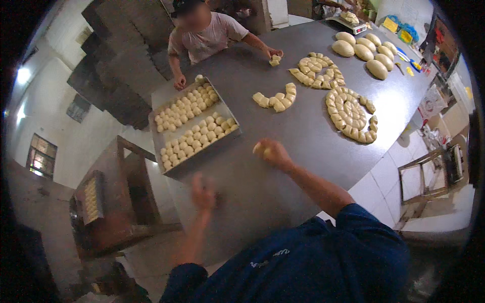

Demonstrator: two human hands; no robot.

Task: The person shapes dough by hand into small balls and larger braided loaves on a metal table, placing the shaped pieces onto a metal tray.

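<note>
My right hand [274, 154] is closed around a pale piece of dough [258, 148], which shows at the fingertips just above the grey table. My left hand [203, 192] is smeared by motion, over the table near the tray's close edge; I cannot make out its fingers. A shallow metal tray [220, 105] stands to the left, with two blocks of small round dough balls [194, 140] in rows. Beyond my right hand lies a short curved strip of cut dough pieces [280, 102]. Further right are a coil of cut dough [348, 112] and a second coil [314, 65].
Across the table, a co-worker [207, 33] has one hand at the tray and the other on a dough piece [275, 61]. Several large dough lumps [364, 52] and a scale [353, 28] sit at the far right. Another tray of dough [94, 199] rests on a wooden table, left.
</note>
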